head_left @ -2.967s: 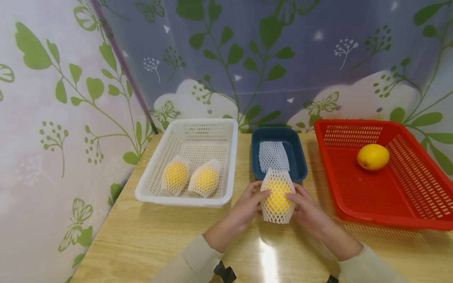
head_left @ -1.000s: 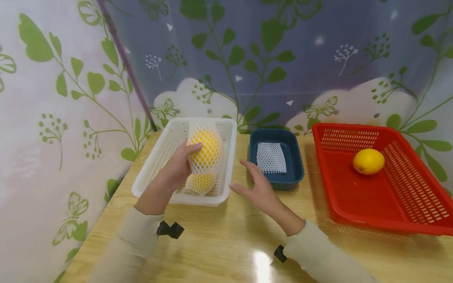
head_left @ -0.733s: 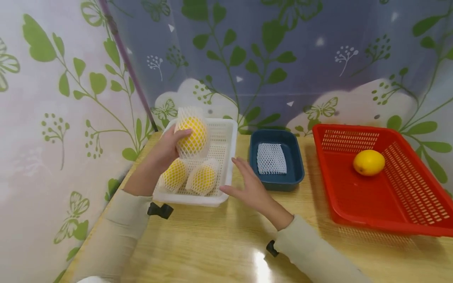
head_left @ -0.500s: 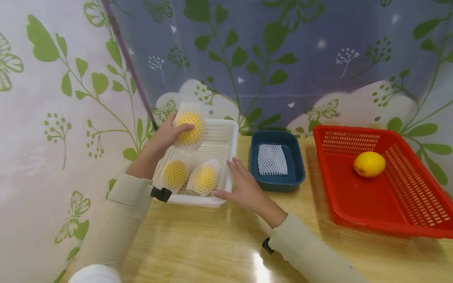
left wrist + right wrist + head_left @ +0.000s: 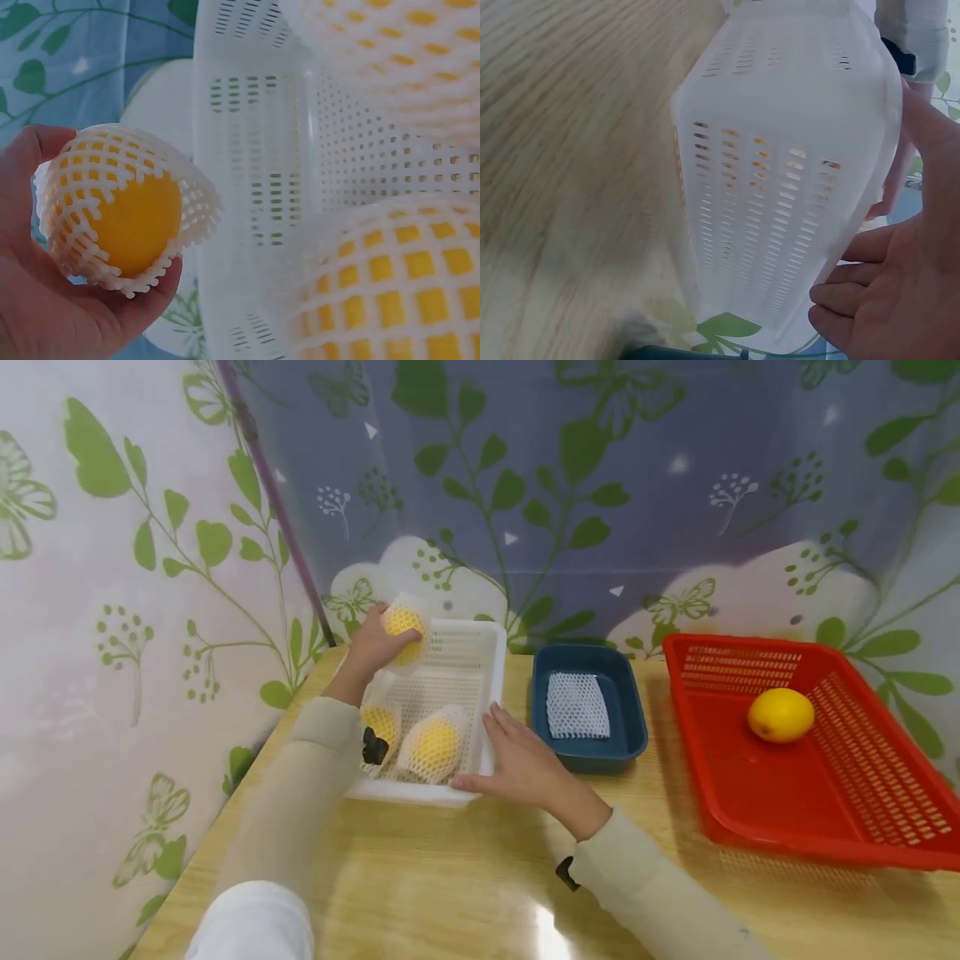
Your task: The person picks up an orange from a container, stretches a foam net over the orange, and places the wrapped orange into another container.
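Note:
My left hand point(image 5: 372, 643) grips a lemon point(image 5: 140, 223) in a white foam net sleeve, above the back left of the white basket point(image 5: 491, 677). In the left wrist view, fingers and thumb go round the sleeve, and bare yellow peel shows at its opening. Two more netted lemons lie in the front of the basket: the right one point(image 5: 435, 745) is in full view, the left one point(image 5: 381, 720) partly behind my left wrist. My right hand point(image 5: 525, 764) rests at the basket's front right corner, fingers along the right rim, thumb extended to the front rim.
A dark blue tray point(image 5: 637, 739) holding a flat white foam net point(image 5: 577, 706) stands right of the white basket. Farther right, a red basket point(image 5: 757, 793) contains a bare lemon point(image 5: 781, 715). A patterned curtain point(image 5: 465, 485) hangs behind the wooden table point(image 5: 435, 868).
Both hands held the netted lemon near the blue tray. The left hand carried it left to the white basket's back, then lowered it slightly. The right hand let go and moved to the basket's rim.

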### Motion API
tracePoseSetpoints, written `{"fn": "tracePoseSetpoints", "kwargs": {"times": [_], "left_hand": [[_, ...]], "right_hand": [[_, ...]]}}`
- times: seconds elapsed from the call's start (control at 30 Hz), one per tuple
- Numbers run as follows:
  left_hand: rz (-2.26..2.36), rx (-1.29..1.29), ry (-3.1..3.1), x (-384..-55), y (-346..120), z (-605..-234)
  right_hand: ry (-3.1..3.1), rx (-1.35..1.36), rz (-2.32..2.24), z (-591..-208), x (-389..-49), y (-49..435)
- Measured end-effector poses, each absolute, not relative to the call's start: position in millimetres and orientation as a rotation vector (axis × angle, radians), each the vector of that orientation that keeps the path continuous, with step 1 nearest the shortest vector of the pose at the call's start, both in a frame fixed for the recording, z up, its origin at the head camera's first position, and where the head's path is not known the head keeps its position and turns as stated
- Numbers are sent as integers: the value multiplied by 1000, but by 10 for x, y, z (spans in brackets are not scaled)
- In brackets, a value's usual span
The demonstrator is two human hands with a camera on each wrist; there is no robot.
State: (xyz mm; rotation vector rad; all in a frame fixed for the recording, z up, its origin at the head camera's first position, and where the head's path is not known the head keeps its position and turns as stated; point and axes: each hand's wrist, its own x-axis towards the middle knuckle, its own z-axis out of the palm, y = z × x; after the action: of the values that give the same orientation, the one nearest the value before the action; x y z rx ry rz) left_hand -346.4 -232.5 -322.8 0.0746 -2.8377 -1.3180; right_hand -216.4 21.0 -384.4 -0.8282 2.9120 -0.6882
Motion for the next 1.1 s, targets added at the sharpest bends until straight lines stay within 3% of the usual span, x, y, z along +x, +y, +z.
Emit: {"fn": "tracePoseSetpoints", "kwargs": {"times": [0.33, 0.5, 0.83, 1.1], "left_hand": [[-1224, 281, -2933, -3589, -2391, -3780], [-1148, 267, -2994, -3588, -2424, -3941], [-884, 71, -3173, -3487, -2451, -4022], [-883, 72, -3156, -3587, -2444, -3952]], "right_hand": [[2886, -837, -666, -3851, -2145, 250], [2895, -835, -636, -3826, -2133, 253], [2876, -862, -567, -3762, -2129, 216], [2896, -870, -515, -3709, -2199, 201]]}}
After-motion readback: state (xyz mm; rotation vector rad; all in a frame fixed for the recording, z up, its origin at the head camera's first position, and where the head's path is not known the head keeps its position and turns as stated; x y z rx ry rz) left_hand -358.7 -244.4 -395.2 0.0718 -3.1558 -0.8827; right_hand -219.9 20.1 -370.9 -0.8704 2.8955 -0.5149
